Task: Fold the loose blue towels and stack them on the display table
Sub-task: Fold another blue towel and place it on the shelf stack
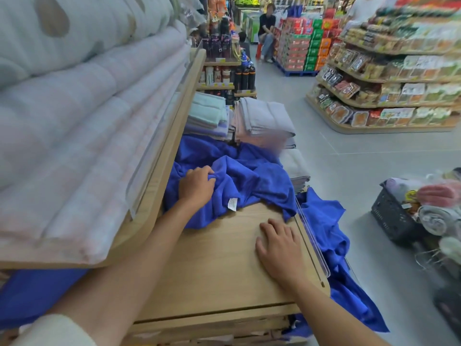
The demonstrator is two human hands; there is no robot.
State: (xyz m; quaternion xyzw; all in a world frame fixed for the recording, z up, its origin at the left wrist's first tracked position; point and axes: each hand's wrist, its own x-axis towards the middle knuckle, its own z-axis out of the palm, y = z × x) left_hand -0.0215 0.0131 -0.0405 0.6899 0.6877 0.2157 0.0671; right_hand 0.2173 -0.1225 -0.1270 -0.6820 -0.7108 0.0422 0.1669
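**Two hands on the table, no fold started**

Left hand [197, 187] digs in, fingers curled and bunched on a ridge of the crumpled royal-blue terry towels [249, 176], which are heaped across the far half of the light wooden display table [212, 258]. Right hand [279, 243] lies flat on the bare wood by the right edge, fingers straight and a little apart, holding nothing. One more blue towel [326, 236] spills over that right edge and hangs toward the floor.

The step in hand, by my read, is pulling a single towel free. That goes best from a hem or corner, not the middle of the bunch. The small white care label [232, 204] at the heap's near edge marks a hem worth chasing. The right hand could pin the rest down or take the second corner, then spread the cloth on the bare near half.

Room is tight on the left, where the overhanging wooden shelf of pale quilts [169, 146] crowds the left edge. A clear plastic lip [314, 245] runs along the right edge and could snag a dragged hem. Folded grey towels [264, 116] fill the far right corner, so the new stack belongs nearer.
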